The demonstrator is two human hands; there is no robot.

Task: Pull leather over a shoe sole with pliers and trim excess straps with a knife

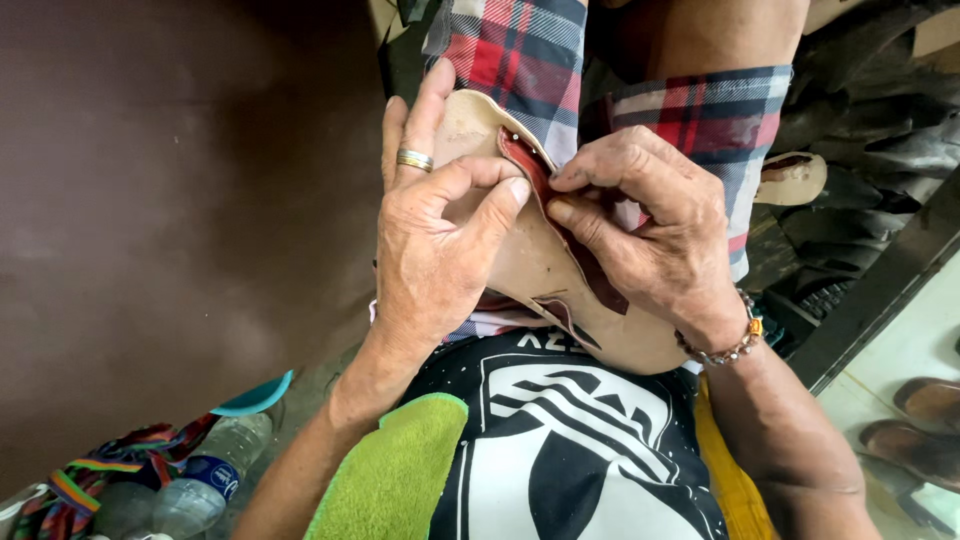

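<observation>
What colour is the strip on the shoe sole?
Dark red strip, seen in the head view.

1. I see soft daylight coming from my right; the pale floor (905,345) is brightest.
2. The left side falls dim, brownish.
3. Centre sharp; edges bend and blur slightly.
</observation>
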